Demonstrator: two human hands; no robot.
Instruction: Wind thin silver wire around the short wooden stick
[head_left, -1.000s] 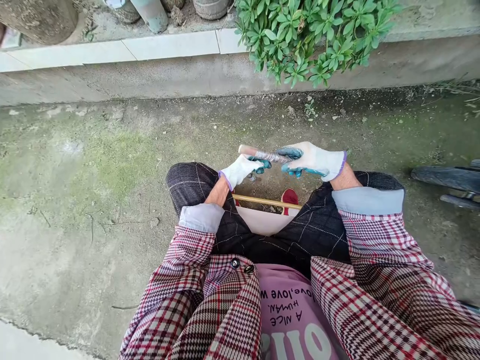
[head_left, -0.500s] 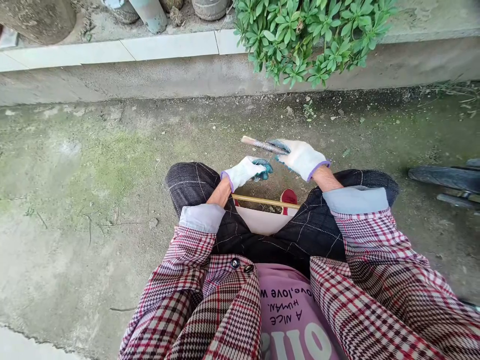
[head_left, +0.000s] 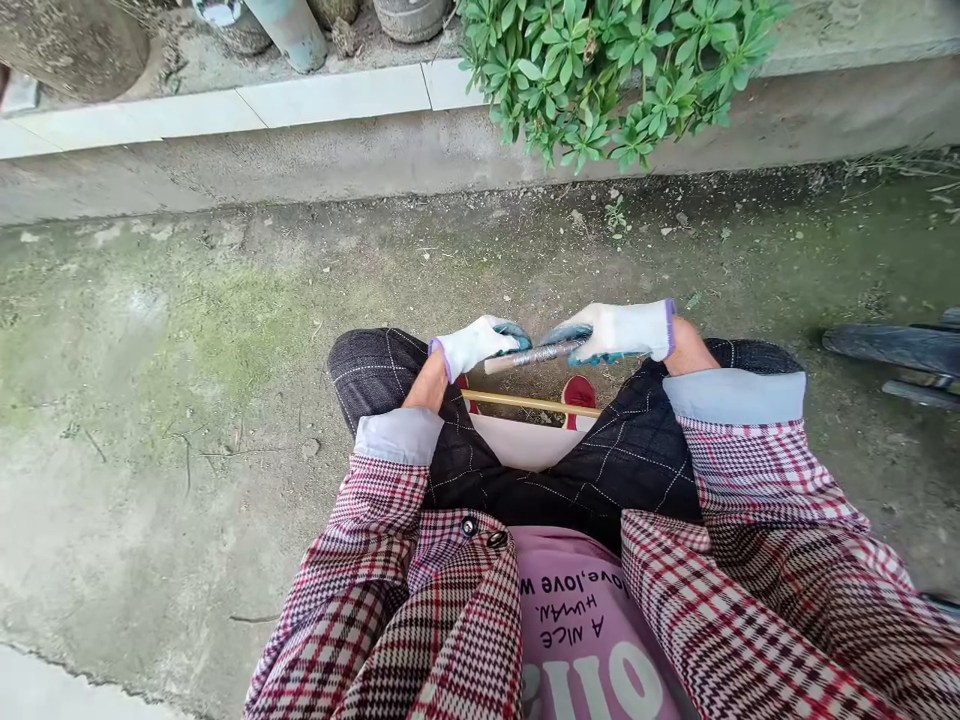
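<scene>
I sit with my knees apart, both hands in white gloves with blue-green palms. My right hand (head_left: 616, 331) is closed round a short grey threaded metal rod (head_left: 529, 356) that points left. My left hand (head_left: 480, 343) is curled at the rod's left end, fingertips touching it; what it grips, if anything else, is hidden. Below the hands a pale wooden stick (head_left: 529, 402) runs across between my legs, with a red shoe (head_left: 579, 390) showing behind it and a pale board (head_left: 525, 440) beneath.
Mossy concrete ground (head_left: 187, 330) spreads to the left and ahead. A low concrete kerb (head_left: 300, 150) with white tiles runs along the back, with a leafy green plant (head_left: 600, 70) hanging over it and pots above. Dark tool parts (head_left: 892, 350) lie at the right.
My right hand lifted the rod up and away from the left hand, then brought it back down and toward me; both hands now meet at the rod again.
</scene>
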